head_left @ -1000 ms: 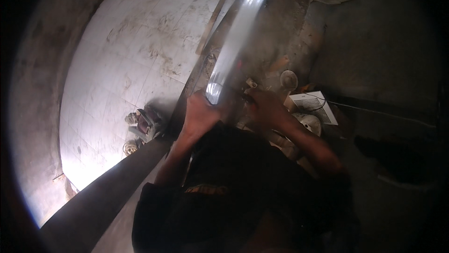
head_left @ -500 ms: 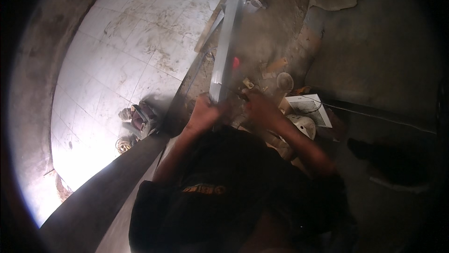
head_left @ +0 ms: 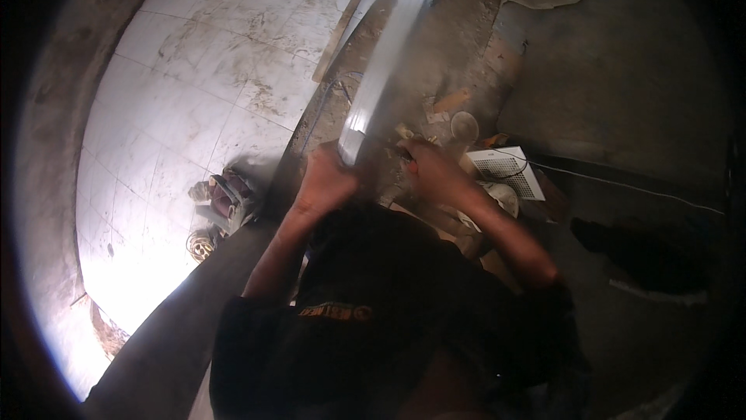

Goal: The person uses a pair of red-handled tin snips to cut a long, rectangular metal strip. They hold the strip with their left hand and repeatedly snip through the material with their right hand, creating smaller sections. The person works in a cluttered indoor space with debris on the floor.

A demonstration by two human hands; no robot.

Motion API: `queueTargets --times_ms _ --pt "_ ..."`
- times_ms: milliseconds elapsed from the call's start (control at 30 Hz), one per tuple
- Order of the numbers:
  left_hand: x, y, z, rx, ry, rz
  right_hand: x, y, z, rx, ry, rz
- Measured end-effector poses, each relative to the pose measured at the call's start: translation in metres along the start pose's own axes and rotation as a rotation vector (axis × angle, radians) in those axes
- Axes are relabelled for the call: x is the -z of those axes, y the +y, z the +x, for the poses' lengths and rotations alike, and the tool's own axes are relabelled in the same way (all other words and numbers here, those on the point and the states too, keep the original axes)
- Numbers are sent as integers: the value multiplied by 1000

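Both hands at the near end of a long metal strip on a dusty bench.

The left hand point(head_left: 325, 181) has its fingers wrapped on the metal strip point(head_left: 386, 62), whose long axis runs away toward the bench's far edge. The right hand point(head_left: 435, 174) rests just beside that near end; its fingers' hold cannot be told. A white vented panel point(head_left: 509, 172) lies to the right, a power tool point(head_left: 225, 201) on the tiled floor point(head_left: 194, 70) to the left.

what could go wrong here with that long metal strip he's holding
The left hand grips the near end of the long shiny metal strip, so its edge might cut the bare palm. The right hand works close beside it among scattered debris. The thin white cable could snag.
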State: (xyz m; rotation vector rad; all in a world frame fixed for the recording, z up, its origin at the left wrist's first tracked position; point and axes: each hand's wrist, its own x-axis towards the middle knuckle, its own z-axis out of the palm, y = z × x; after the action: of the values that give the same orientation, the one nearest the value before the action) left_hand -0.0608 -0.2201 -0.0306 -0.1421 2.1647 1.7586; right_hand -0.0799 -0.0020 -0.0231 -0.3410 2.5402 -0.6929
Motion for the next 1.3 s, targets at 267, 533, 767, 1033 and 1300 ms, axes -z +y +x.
queueTargets --times_ms 267,533,767,1033,1300 --pt "15 2 5 -59 0 101 9 -16 9 -168 -84 44" --pt "19 9 11 -3 -58 116 -4 -6 8 -32 48 29" --pt "12 8 31 80 -131 21 0 10 15 -85 78 88" --pt "10 3 37 86 -341 -150 11 19 2 -76 34 80" --pt "-7 -23 39 86 -452 -159 -6 42 -17 -53 1 135"
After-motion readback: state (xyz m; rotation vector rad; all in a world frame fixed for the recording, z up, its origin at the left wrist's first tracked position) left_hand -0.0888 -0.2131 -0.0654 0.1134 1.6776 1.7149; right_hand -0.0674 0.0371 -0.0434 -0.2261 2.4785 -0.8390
